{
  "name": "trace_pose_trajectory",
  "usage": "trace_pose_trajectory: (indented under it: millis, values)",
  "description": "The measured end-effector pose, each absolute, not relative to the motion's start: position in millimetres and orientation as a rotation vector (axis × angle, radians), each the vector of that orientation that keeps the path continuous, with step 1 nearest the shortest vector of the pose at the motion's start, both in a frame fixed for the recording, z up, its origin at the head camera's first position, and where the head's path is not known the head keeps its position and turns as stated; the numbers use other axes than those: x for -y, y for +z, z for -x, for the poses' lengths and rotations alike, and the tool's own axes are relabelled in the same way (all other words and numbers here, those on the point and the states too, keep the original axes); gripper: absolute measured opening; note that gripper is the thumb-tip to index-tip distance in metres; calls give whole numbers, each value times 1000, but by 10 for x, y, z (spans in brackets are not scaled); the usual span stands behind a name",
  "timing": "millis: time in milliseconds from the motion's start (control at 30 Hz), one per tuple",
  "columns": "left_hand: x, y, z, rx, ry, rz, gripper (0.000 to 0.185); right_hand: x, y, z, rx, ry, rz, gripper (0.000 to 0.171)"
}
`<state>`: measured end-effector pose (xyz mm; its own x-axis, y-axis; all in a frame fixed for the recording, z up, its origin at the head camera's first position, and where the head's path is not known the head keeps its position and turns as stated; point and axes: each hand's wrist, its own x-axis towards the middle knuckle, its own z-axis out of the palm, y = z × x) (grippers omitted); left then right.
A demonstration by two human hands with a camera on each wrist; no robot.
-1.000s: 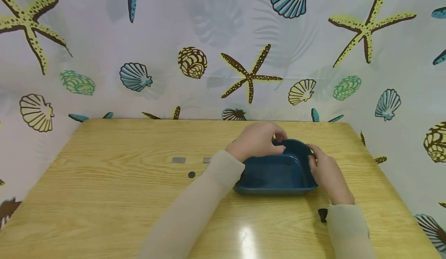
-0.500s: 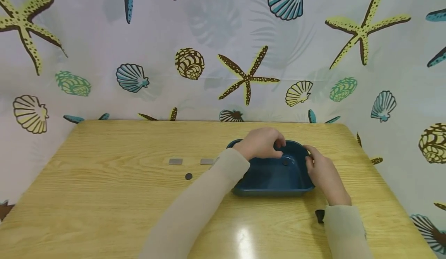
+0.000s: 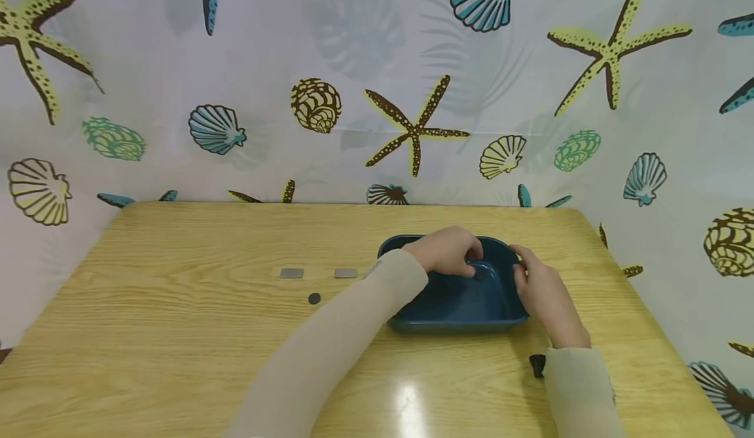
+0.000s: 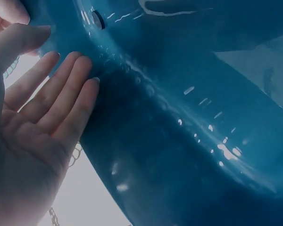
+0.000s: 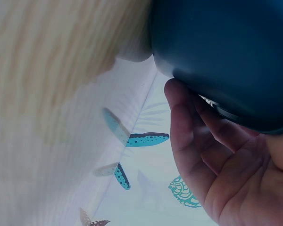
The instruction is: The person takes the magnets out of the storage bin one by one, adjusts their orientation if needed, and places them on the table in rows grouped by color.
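Note:
A dark blue plastic basin (image 3: 459,326) stands on the wooden table, right of its middle. My left hand (image 3: 446,250) reaches over its left side into the far part of the basin. In the left wrist view its fingers (image 4: 80,77) are extended and hold nothing. A small dark disc (image 4: 98,20) lies inside the basin, a short way beyond those fingertips. My right hand (image 3: 548,297) grips the basin's right rim, with the thumb on the inside and the fingers (image 5: 179,122) against the outer wall.
Two small grey rectangular plates (image 3: 291,273) and a dark round disc (image 3: 315,298) lie on the table (image 3: 194,346) left of the basin. A small black object (image 3: 537,365) sits beside the right sleeve. A shell-patterned curtain (image 3: 253,65) hangs behind.
My left hand has sunk lower into the basin and come closer to the disc inside. My right hand keeps its hold on the rim. The head view has shifted slightly.

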<state>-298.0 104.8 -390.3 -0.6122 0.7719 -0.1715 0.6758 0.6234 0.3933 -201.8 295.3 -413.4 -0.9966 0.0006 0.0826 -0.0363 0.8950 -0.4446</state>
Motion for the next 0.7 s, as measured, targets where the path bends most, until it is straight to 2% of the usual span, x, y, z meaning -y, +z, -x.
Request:
trace_pose_trajectory:
  millis: [467,700]
  values:
    - [-1201,-3984,2897,-2487,281,-1190,42,-2952,-4123,2009,2987,700,-22,44]
    - [-1193,-4026,2890,-2475,308,-1183,35,-2961,-4136,2020,2980,710,-44,44]
